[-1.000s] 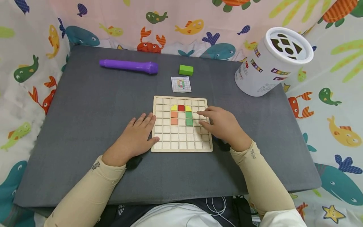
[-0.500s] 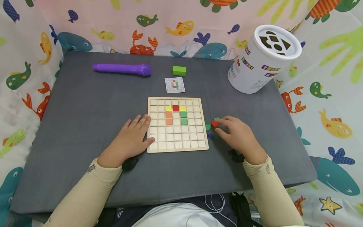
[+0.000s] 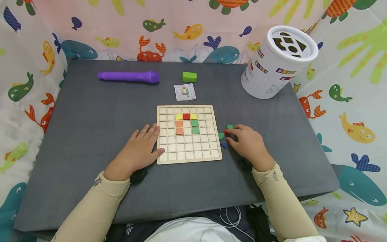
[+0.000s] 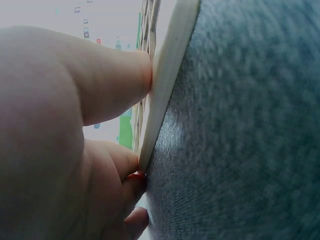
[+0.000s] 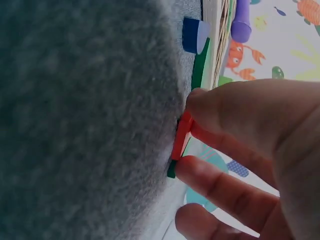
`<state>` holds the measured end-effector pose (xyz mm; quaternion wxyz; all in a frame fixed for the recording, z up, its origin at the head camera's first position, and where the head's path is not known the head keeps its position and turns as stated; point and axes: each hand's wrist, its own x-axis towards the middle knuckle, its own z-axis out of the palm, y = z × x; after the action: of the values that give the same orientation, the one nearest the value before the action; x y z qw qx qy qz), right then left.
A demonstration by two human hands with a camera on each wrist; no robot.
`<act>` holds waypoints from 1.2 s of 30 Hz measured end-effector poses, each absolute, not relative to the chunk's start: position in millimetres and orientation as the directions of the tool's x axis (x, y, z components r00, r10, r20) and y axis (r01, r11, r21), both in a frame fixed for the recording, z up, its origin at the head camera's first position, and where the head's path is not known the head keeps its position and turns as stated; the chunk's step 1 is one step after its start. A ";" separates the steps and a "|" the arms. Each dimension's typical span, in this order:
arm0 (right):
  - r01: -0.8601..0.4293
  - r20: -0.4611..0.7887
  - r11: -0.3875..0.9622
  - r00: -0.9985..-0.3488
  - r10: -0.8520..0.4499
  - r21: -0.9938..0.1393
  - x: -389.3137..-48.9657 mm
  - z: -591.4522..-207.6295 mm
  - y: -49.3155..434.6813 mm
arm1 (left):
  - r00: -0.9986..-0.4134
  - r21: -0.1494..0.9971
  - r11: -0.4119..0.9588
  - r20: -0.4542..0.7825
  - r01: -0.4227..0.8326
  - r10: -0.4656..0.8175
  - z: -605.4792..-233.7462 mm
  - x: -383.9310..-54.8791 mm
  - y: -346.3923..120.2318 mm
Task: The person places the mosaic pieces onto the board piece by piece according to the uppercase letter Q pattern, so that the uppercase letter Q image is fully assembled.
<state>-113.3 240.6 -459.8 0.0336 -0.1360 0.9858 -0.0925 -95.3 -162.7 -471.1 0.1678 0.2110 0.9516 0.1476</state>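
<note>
A pale wooden grid board (image 3: 175,156) lies on the grey table, with yellow, red, orange and green pieces set in its upper cells. My left hand (image 3: 136,153) rests at the board's left edge, fingers extended, thumb on the rim. In the left wrist view, the thumb (image 4: 120,82) and fingertips meet the board's side (image 4: 167,75). Right of the board, my right hand (image 3: 248,144) pinches a red block (image 5: 182,136) between thumb and finger, partly hiding it. Close around it lie a green half-round block (image 3: 221,135), another green piece (image 3: 229,127) and a blue block (image 5: 194,36).
Behind the board lie a small printed pattern card (image 3: 185,92) and a green block (image 3: 189,77). A purple microphone-shaped stick (image 3: 128,77) is at the back left. A white tub (image 3: 272,74) with a shape-cut lid stands at the back right. Patterned cloth surrounds the table.
My right hand has moved from over the board's right side to the loose pieces beside it, and its fingers have closed in on the red block. The left hand stays at the board's edge.
</note>
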 end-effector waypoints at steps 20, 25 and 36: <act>-0.323 0.154 0.907 -0.945 -0.290 -0.272 -101.9 -441.2 214.5 | -0.856 0.339 0.871 -0.254 0.357 0.450 -467.6 -95.2 -160.0; -0.432 0.209 0.861 -0.899 -0.386 -0.268 -104.0 -436.6 189.6 | -0.860 0.332 0.875 -0.254 0.353 0.443 -467.9 -94.8 -160.4; -0.582 0.183 0.768 -0.813 -0.553 -0.265 -116.2 -446.8 138.3 | -0.861 0.332 0.880 -0.265 0.341 0.434 -473.3 -96.5 -163.5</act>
<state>-116.2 138.3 -446.8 -0.0471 -0.3022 0.9391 -0.1565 -96.5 -163.5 -473.3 0.1682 0.2027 0.9547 0.1382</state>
